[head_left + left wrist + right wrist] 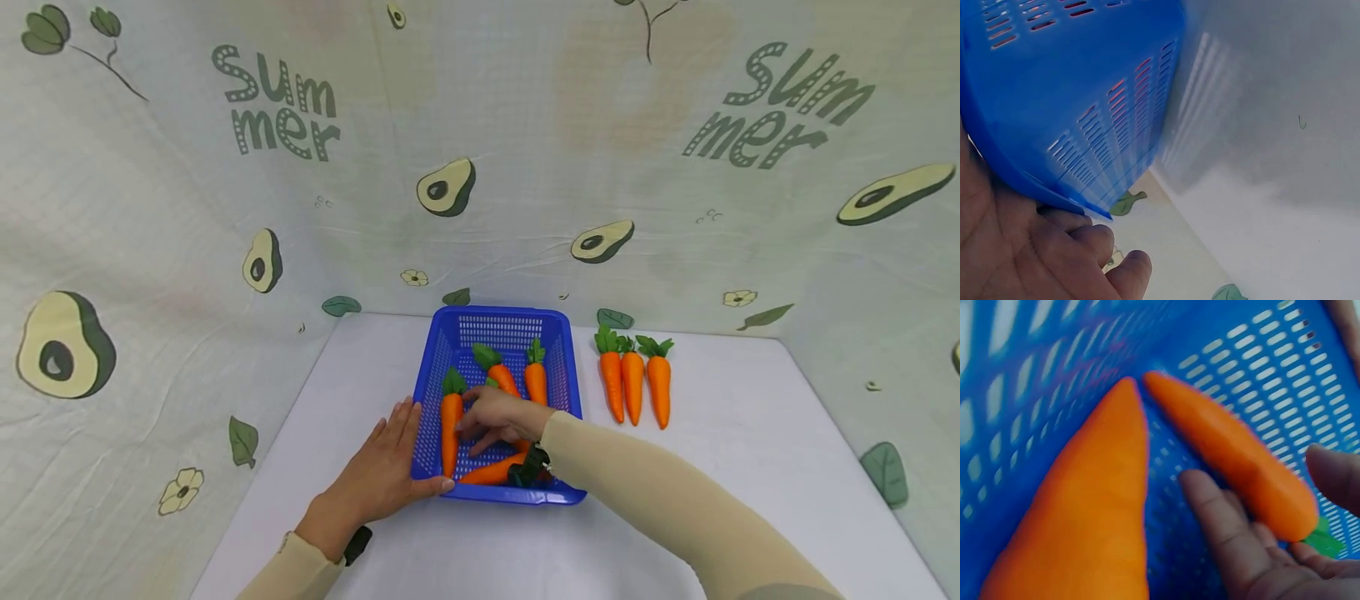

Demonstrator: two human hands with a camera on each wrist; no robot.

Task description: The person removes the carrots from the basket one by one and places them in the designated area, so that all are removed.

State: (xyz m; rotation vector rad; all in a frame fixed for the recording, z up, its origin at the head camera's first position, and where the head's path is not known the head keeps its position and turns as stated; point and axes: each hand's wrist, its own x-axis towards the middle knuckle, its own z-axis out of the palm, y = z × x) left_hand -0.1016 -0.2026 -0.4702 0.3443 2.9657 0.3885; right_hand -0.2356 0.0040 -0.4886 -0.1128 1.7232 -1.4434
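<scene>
A blue plastic basket (498,313) with slotted walls holds several orange carrots with green leafy tops. My left hand (386,467) rests along its left side, fingers extended and thumb over the near left rim; in the left wrist view the palm (1016,244) lies against the outside. Inside the basket, my right hand (504,417) reaches toward a carrot (450,429) by the left wall. The right wrist view shows fingers (1219,519) on either side of that carrot (1235,456), with a gap at one side. Another carrot (487,472) lies along the near wall.
Three carrots (632,385) lie side by side on the white table (750,433), to the right of the basket. A cloth (517,108) printed with avocados and leaves hangs behind and at both sides.
</scene>
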